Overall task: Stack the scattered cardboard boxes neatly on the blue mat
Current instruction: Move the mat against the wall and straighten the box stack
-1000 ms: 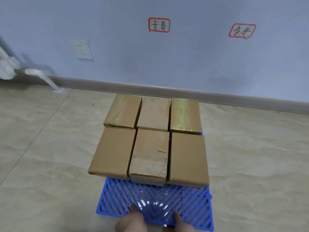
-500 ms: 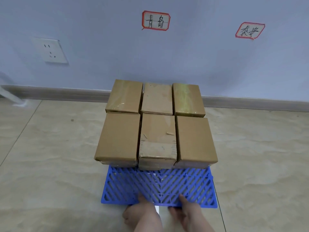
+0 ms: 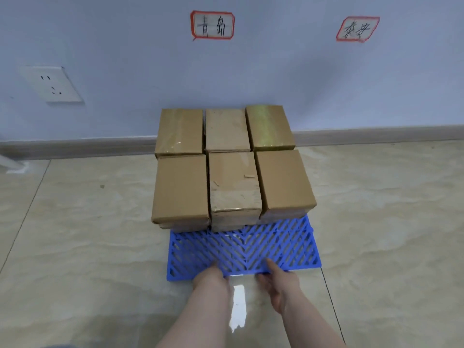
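Note:
Several brown cardboard boxes (image 3: 232,169) stand packed together in two rows of three on the far part of the blue lattice mat (image 3: 288,249); lower boxes show beneath the front row. The mat's near strip is bare. My left hand (image 3: 212,278) grips the mat's near edge left of centre, thumb on top. My right hand (image 3: 277,282) grips the same edge a little to the right, fingers curled under it.
A pale blue wall with a grey skirting board (image 3: 75,146) runs just behind the boxes. It carries a white socket (image 3: 51,84) and two red-framed paper labels (image 3: 213,25) (image 3: 357,28). Glossy beige tiled floor (image 3: 88,247) lies on both sides of the mat.
The mat with its boxes has slid away from me toward the wall, both hands holding its near edge; my arms are stretched further out and the view has levelled.

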Demonstrator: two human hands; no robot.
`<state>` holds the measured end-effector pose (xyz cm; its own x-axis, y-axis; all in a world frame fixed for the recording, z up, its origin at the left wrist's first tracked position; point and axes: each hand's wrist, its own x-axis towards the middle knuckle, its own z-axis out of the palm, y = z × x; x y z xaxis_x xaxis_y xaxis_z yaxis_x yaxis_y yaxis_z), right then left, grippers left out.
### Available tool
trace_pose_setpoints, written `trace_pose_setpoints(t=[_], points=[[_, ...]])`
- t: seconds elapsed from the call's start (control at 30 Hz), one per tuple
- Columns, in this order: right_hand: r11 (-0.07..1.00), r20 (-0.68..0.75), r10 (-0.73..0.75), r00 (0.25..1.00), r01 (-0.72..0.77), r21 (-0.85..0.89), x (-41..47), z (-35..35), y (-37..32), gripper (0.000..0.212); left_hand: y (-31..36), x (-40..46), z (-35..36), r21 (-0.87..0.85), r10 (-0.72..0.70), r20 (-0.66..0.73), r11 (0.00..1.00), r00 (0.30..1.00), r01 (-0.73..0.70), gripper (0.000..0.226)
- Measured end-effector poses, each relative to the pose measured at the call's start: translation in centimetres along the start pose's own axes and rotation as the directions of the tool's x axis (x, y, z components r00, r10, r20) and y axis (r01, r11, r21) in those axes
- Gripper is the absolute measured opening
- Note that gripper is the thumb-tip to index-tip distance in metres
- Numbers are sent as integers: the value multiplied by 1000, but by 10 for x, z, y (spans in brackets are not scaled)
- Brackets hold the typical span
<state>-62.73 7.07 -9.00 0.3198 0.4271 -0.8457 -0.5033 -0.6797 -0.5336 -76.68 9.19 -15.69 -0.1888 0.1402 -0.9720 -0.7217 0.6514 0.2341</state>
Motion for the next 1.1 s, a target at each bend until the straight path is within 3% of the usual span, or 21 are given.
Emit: trace_pose_setpoints(t=[0.13,0.47,0.67,0.87,1.1], points=[[999,-33,-4,999,2,-49,6,-2,0,11,0,-7,-7,-162,24,-58,986,998,-33,45],[1000,-85,17,996,-15,23,8,6,8,25,9,-15,-21,-93,23,-114,995,993,-34,40],[999,-93,32,995,-29,31,9,3,-5,25,0,-35,-10,-206,24,-79,978,997,-40,46],[995,-78,95,992,-91,50,8,2,-9,30,-2,-44,-4,-254,47,-137,964,989,-81,40],[997,-38,56,998,-58,-43,6,-6,-3,21,-3,-53,-7,-142,97,-120,983,988,-114,34]])
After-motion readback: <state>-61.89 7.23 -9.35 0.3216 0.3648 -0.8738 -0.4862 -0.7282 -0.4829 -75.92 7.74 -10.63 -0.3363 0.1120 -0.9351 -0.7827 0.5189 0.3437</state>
